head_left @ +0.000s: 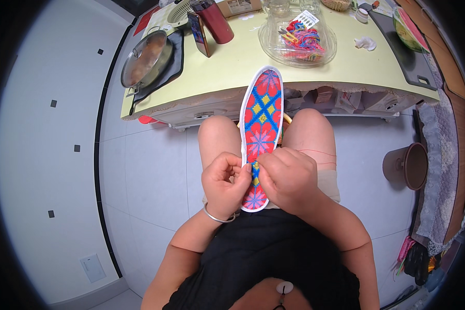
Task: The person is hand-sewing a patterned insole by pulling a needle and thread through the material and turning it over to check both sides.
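Observation:
An embroidered insole [263, 118] with a white edge and red, pink, blue and yellow flower patterns lies lengthwise over my lap, its toe end pointing at the table. My left hand [226, 183] pinches its left edge at the narrow part, thumb on top. My right hand [289, 175] is closed, its fingertips pressed together at the insole's surface beside the left thumb. Whatever those fingertips hold is too small or hidden to make out. A thin red thread [318, 153] trails from behind the right hand across my right thigh.
On the yellow table [237, 70] ahead stand a lidded pan [149, 57], a phone [198, 35], a red flask [215, 21] and a clear plastic tray [269, 46] of colourful thread [307, 42]. Cut watermelon [409, 32] lies far right. A brown bin [415, 166] stands on the floor at right.

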The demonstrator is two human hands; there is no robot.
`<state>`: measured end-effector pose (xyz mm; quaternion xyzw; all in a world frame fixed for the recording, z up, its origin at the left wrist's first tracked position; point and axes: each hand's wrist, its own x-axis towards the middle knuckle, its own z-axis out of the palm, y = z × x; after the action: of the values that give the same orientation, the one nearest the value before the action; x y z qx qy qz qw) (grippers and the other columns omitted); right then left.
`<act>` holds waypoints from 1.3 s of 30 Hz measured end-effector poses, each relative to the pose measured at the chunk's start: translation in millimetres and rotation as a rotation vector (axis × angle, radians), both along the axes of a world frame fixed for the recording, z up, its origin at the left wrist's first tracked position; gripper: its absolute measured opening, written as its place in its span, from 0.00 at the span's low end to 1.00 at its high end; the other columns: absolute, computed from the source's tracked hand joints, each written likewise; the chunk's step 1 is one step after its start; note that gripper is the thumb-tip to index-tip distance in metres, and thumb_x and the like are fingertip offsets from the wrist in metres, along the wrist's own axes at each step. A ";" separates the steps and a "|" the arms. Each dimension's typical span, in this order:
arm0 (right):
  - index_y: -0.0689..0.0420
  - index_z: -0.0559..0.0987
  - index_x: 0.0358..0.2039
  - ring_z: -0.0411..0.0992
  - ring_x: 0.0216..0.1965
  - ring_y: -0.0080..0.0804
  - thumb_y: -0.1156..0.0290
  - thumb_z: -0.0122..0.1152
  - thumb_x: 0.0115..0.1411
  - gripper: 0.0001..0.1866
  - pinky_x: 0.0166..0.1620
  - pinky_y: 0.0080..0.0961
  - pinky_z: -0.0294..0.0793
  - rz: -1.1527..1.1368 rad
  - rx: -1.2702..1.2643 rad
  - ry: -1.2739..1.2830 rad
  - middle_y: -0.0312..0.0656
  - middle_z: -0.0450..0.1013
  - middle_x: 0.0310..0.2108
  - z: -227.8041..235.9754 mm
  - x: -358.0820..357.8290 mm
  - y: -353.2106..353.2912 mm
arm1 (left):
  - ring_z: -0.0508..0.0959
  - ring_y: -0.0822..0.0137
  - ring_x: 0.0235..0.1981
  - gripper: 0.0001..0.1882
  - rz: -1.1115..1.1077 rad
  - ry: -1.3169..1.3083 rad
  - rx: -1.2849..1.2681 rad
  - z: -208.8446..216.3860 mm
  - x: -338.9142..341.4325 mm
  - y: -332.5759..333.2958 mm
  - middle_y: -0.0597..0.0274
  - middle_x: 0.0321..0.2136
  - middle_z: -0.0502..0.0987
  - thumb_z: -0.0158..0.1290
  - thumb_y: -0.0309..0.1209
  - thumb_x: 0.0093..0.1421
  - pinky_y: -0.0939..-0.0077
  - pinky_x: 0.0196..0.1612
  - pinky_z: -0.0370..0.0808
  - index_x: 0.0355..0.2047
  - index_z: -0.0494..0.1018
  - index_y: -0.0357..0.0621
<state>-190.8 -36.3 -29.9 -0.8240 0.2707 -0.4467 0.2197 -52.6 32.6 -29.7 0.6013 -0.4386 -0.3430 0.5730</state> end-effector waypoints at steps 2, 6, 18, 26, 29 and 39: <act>0.56 0.69 0.20 0.67 0.21 0.35 0.76 0.60 0.43 0.07 0.23 0.30 0.66 -0.003 0.001 0.029 0.39 0.63 0.18 0.8 0.1 0.8 | 0.66 0.85 0.19 0.04 -0.027 -0.154 -0.038 -1.9 0.1 1.1 0.71 0.20 0.70 0.53 0.18 0.55 0.91 0.21 0.62 0.26 0.68 0.37; 0.56 0.69 0.20 0.67 0.21 0.35 0.75 0.60 0.44 0.07 0.23 0.29 0.66 -0.044 0.015 0.026 0.39 0.63 0.17 -1.0 3.7 1.8 | 0.63 0.85 0.18 0.05 -0.016 -0.270 -0.088 -6.0 1.3 -0.5 0.72 0.18 0.69 0.54 0.19 0.55 0.91 0.19 0.59 0.25 0.68 0.36; 0.61 0.76 0.27 0.70 0.27 0.28 0.76 0.61 0.51 0.04 0.33 0.22 0.70 -0.066 0.374 -0.360 0.39 0.72 0.27 0.8 -7.3 -16.9 | 0.72 0.79 0.29 0.05 -0.039 0.084 -0.108 -2.3 19.0 -5.7 0.66 0.29 0.74 0.51 0.24 0.60 0.86 0.34 0.70 0.36 0.70 0.35; 0.60 0.67 0.51 0.71 0.47 0.34 0.74 0.61 0.55 0.23 0.50 0.33 0.74 0.456 1.678 -1.071 0.44 0.70 0.47 -25.9 6.3 -4.1 | 0.72 0.79 0.33 0.05 -0.277 0.356 -0.054 -10.9 17.8 -9.6 0.66 0.32 0.74 0.49 0.23 0.61 0.85 0.39 0.70 0.37 0.70 0.36; 0.60 0.67 0.51 0.70 0.48 0.36 0.69 0.59 0.57 0.22 0.51 0.34 0.73 0.499 1.761 -1.160 0.44 0.70 0.47 -23.2 6.5 0.2 | 0.73 0.77 0.33 0.05 -0.291 0.335 -0.003 -1.1 12.1 -7.5 0.64 0.33 0.74 0.51 0.24 0.59 0.83 0.38 0.70 0.36 0.69 0.35; 0.63 0.69 0.36 0.65 0.28 0.25 0.77 0.49 0.58 0.06 0.33 0.16 0.68 0.678 1.516 -1.624 0.37 0.65 0.27 -45.6 -72.6 -62.9 | 0.73 0.79 0.33 0.08 -0.240 0.532 -0.067 -10.6 40.1 0.3 0.64 0.33 0.75 0.49 0.28 0.62 0.85 0.39 0.71 0.39 0.68 0.36</act>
<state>-263.4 -99.1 -75.5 0.0175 0.0135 -0.4854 0.8740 -12.5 32.9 -40.3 0.4150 -0.3520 -0.5393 0.6427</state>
